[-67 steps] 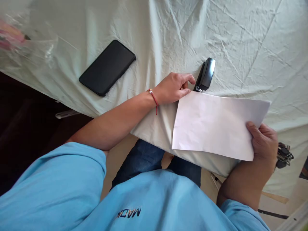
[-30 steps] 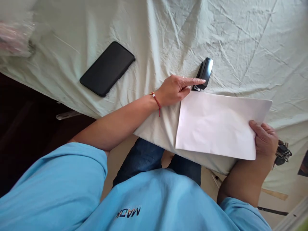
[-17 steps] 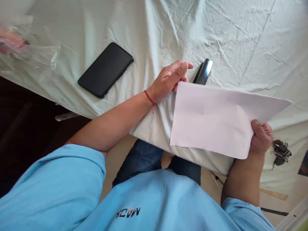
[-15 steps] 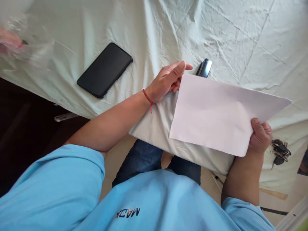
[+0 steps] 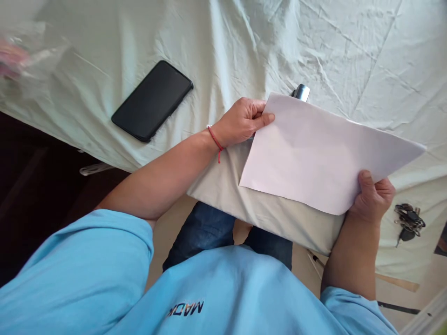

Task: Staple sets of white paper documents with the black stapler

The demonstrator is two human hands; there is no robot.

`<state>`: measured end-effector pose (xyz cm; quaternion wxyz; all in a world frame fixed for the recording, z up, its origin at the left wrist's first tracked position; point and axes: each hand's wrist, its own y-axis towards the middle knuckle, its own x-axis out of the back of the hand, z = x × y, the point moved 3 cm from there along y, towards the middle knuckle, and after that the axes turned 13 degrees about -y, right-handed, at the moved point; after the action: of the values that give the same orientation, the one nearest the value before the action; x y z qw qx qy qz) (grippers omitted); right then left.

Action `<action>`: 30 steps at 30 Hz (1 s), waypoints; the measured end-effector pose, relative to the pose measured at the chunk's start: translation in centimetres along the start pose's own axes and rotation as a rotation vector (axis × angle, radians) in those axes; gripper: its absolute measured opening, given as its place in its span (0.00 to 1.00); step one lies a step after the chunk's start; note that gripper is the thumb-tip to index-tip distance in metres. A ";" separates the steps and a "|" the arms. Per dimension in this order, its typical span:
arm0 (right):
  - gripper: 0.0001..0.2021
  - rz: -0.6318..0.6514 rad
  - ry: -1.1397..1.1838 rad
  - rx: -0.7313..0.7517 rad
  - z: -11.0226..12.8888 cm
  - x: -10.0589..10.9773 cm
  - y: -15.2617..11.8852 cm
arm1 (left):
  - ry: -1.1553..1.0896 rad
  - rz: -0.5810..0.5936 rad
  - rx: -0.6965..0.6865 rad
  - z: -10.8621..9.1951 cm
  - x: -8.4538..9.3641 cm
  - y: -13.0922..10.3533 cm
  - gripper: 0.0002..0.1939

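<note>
White paper [image 5: 310, 153], one sheet or a thin stack, is held up over the near edge of the cloth-covered table. My left hand [image 5: 242, 121], with a red string on its wrist, pinches the paper's upper left corner, thumb on top and fingers behind. At the right edge, my right hand [image 5: 375, 195] grips it with the thumb on the front face; its other fingers are partly hidden beneath. Beyond the paper's top edge pokes the shiny end of a dark object, possibly a stapler [image 5: 301, 92]; the paper covers the rest.
A black phone [image 5: 152, 101] lies on the pale tablecloth [image 5: 216, 56] to the left. A bunch of keys [image 5: 409, 221] rests at the right, beyond my right hand. Clear plastic wrapping with something pink [image 5: 14, 58] sits at the far left.
My left thumb has come down onto the paper's corner, closing the left hand on it. The paper's left side has risen a little and now covers more of the dark shiny object.
</note>
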<state>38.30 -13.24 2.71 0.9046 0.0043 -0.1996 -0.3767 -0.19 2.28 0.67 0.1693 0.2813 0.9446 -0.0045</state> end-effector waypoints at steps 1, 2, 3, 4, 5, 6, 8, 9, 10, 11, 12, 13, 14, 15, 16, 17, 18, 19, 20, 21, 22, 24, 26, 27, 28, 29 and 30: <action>0.23 -0.017 -0.007 0.012 0.0 0.0 0.0 | -0.011 -0.001 0.002 -0.2 -0.1 -0.1 0.35; 0.23 -0.032 -0.010 0.020 0.1 0.0 0.0 | -0.020 -0.002 0.002 -0.4 -0.1 -0.1 0.34; 0.22 -0.043 -0.007 0.023 0.1 0.0 0.0 | -0.023 0.000 0.000 -0.5 -0.1 -0.1 0.33; 0.21 -0.050 -0.001 0.023 0.2 -0.1 0.0 | -0.019 0.004 -0.004 -0.6 -0.1 -0.2 0.31; 0.21 -0.056 0.008 0.023 0.3 -0.2 0.0 | -0.007 0.010 -0.007 -0.7 -0.1 -0.2 0.30; 0.20 -0.062 0.018 0.024 0.4 -0.2 0.0 | 0.014 0.018 -0.011 -0.7 0.0 -0.2 0.29; 0.20 -0.068 0.038 0.031 0.6 -0.3 0.1 | 0.071 0.030 -0.016 -0.5 0.2 -0.1 0.26; 0.21 -0.067 0.046 0.037 0.7 -0.4 0.1 | 0.101 0.029 -0.017 -0.4 0.3 0.0 0.25; 0.22 -0.061 0.053 0.044 0.7 -0.4 0.1 | 0.128 0.020 -0.019 -0.3 0.5 0.0 0.25; 0.23 -0.052 0.059 0.048 0.7 -0.4 0.2 | 0.150 0.002 -0.024 -0.2 0.6 0.0 0.26; 0.24 -0.038 0.061 0.049 0.6 -0.5 0.2 | 0.169 -0.022 -0.032 -0.1 0.7 0.0 0.27; 0.25 -0.024 0.062 0.044 0.5 -0.5 0.2 | 0.184 -0.046 -0.039 -0.2 0.8 0.0 0.29; 0.25 -0.013 0.060 0.034 0.4 -0.5 0.3 | 0.197 -0.067 -0.046 -0.2 0.8 0.0 0.30; 0.25 -0.007 0.054 0.020 0.3 -0.5 0.3 | 0.209 -0.082 -0.048 -0.3 0.8 -0.1 0.31; 0.24 -0.007 0.045 0.008 0.1 -0.4 0.3 | 0.216 -0.094 -0.047 -0.3 0.7 -0.1 0.32; 0.23 -0.013 0.034 0.001 -0.1 -0.4 0.4 | 0.219 -0.099 -0.042 -0.4 0.7 -0.1 0.33; 0.23 -0.023 0.024 -0.001 -0.2 -0.3 0.5 | 0.215 -0.100 -0.033 -0.5 0.6 -0.2 0.33; 0.23 -0.032 0.018 0.001 -0.3 -0.2 0.6 | 0.206 -0.095 -0.024 -0.6 0.4 -0.1 0.33; 0.23 -0.041 0.018 0.004 -0.5 -0.1 0.8 | 0.195 -0.084 -0.013 -0.6 0.3 -0.1 0.32; 0.24 -0.049 0.025 0.005 -0.6 0.0 1.0 | 0.182 -0.062 0.000 -0.7 0.2 -0.1 0.30; 0.24 -0.056 0.040 0.005 -0.8 0.1 1.2 | 0.170 -0.035 0.017 -0.8 0.0 0.0 0.28; 0.25 -0.059 0.077 0.005 -1.1 0.3 1.7 | 0.165 0.015 0.053 -1.0 -0.3 0.0 0.22; 0.25 -0.058 0.097 0.010 -1.4 0.4 2.1 | 0.196 0.025 0.075 -1.3 -0.5 0.1 0.17; 0.25 -0.056 0.098 0.012 -1.4 0.4 2.2 | 0.222 0.012 0.077 -1.4 -0.5 0.0 0.15; 0.25 -0.056 0.096 0.010 -1.5 0.4 2.2 | 0.253 -0.007 0.074 -1.6 -0.5 0.0 0.14; 0.25 -0.055 0.091 0.006 -1.5 0.4 2.1 | 0.284 -0.024 0.069 -1.7 -0.5 0.0 0.14; 0.25 -0.055 0.088 0.001 -1.5 0.3 2.1 | 0.313 -0.040 0.062 -1.8 -0.5 0.0 0.16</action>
<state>40.44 -12.20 1.82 0.9018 0.0270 -0.1596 -0.4007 -0.38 2.18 2.56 0.0112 0.2649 0.9642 0.0069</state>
